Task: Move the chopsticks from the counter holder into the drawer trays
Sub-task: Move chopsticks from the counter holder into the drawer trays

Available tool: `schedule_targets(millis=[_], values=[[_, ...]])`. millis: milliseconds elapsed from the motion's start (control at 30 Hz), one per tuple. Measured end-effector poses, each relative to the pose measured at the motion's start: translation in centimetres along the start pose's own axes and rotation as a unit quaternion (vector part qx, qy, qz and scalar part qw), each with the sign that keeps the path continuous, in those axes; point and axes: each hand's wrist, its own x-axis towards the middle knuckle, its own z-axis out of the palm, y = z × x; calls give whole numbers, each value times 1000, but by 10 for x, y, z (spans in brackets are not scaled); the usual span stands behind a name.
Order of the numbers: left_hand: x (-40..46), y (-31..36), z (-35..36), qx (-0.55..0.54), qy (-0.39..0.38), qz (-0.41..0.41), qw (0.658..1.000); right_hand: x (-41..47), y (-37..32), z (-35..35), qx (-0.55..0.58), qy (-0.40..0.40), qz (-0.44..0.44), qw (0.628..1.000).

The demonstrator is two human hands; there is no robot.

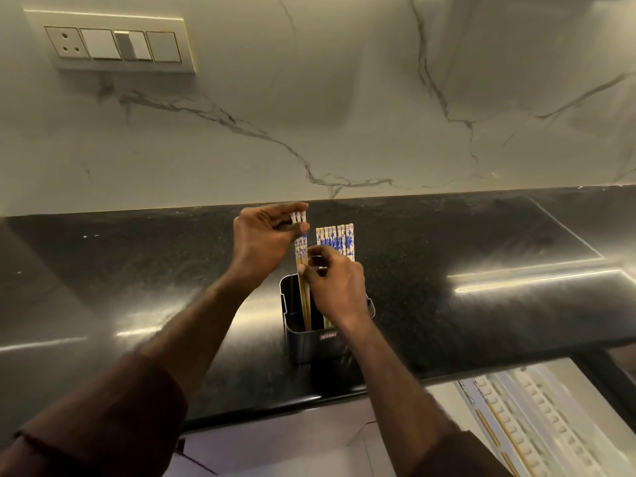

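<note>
A black rectangular holder [311, 342] stands on the dark counter. Several blue-and-white patterned chopsticks [335, 237] stand upright in its right side. My left hand [263, 241] pinches the tops of a small bunch of chopsticks [302, 249] whose lower ends are still inside the holder's left side. My right hand [335, 285] grips the same bunch lower down, just above the holder's rim, and hides part of the holder. The open drawer's white trays [537, 418] show at the bottom right, with a chopstick [509, 438] lying in them.
The black stone counter [137, 287] runs left to right, its front edge just below the holder. A marble wall [309, 115] rises behind it, with a switch and socket panel [113, 43] at the upper left. Pale cabinet fronts [282, 442] lie under the counter.
</note>
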Motion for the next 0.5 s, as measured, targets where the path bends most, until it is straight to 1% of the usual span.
schedule_targets(millis=[100, 233, 333, 433, 500], values=[[-6, 37, -13, 18, 4, 57, 998, -11, -15, -12, 34, -11, -3, 999], [-16, 82, -30, 7, 21, 84, 996, -30, -32, -34, 76, -30, -13, 997], [-28, 106, -38, -47, 19, 71, 996, -49, -39, -58, 149, -61, 3, 987], [-44, 121, -37, -101, 8, 35, 994, -69, -41, -88, 222, -109, 36, 968], [-53, 127, -30, -123, -3, 28, 992, -81, -39, -107, 257, -138, 49, 955]])
